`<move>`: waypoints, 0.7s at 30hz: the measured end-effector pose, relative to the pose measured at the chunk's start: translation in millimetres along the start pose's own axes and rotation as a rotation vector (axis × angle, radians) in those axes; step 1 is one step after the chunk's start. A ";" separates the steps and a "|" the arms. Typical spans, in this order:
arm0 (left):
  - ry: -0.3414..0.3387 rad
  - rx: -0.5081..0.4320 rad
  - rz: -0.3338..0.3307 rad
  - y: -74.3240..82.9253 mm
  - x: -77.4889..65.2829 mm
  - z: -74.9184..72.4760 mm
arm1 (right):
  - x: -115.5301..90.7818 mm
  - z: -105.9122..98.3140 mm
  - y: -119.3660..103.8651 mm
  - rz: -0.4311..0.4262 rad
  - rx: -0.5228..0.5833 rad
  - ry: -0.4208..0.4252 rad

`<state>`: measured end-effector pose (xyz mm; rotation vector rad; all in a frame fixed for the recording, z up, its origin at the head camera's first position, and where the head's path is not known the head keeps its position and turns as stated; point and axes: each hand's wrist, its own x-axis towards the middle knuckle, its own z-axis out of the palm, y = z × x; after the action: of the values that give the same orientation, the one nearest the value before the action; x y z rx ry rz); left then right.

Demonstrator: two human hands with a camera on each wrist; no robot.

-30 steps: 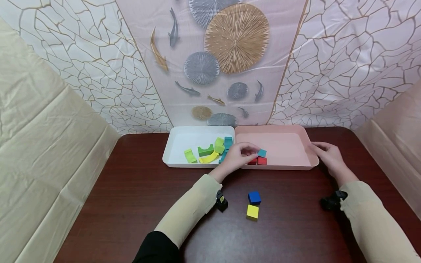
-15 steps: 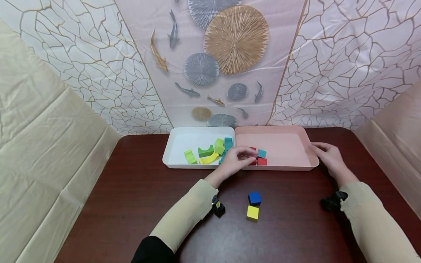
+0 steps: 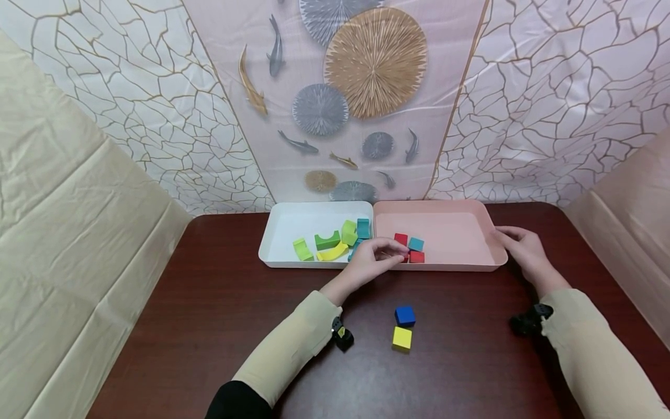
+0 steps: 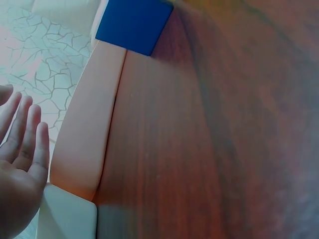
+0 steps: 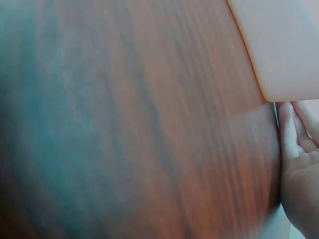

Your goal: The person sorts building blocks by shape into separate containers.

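Observation:
My left hand (image 3: 373,261) hovers over the near left part of the pink tray (image 3: 455,227), beside red cubes (image 3: 401,238) and a teal cube (image 3: 416,244). One red cube is partly hidden behind its fingertips. In the left wrist view, the fingers (image 4: 21,134) are extended with nothing visible between them. My right hand (image 3: 527,256) touches the tray's right rim; its fingers (image 5: 287,132) look straight against the wall in the right wrist view. A blue cube (image 3: 405,316) and a yellow cube (image 3: 402,338) lie on the table in front of the tray.
A white tray (image 3: 282,233) adjoins the pink one on the left. It holds a yellow curved block (image 3: 332,252), a green arch block (image 3: 327,240), lime blocks (image 3: 302,249) and teal blocks (image 3: 363,227). Patterned cloth (image 3: 209,116) hangs behind the dark wooden table (image 3: 199,326).
The left hand has drawn back slightly left and toward me, uncovering a red cube in the pink tray. The right hand has stayed at the rim.

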<state>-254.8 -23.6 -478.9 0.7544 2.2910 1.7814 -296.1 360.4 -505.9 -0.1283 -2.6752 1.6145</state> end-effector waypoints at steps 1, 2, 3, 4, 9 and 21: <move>-0.003 -0.002 0.002 0.5 -1.1 0.2 | 0.0 0.2 -0.3 0.001 -0.003 0.000; -0.008 -0.002 0.004 0.9 -2.2 0.4 | 0.0 0.2 -0.4 -0.002 0.000 -0.001; -0.012 -0.004 0.005 1.5 -3.3 0.7 | 0.1 0.2 -0.4 -0.004 0.001 -0.001; -0.014 -0.003 0.006 1.9 -4.2 1.0 | 0.2 0.3 -0.5 -0.005 0.001 -0.001; -0.039 0.009 0.011 3.1 -8.5 2.6 | 1.2 0.3 0.3 -0.013 0.005 0.001; -0.109 0.028 0.021 2.9 -18.8 5.5 | 0.3 1.0 -0.2 -0.023 0.014 0.008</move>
<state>-235.5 -27.1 -481.4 0.8614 2.2504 1.6756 -296.4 359.4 -506.2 -0.1034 -2.6490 1.6222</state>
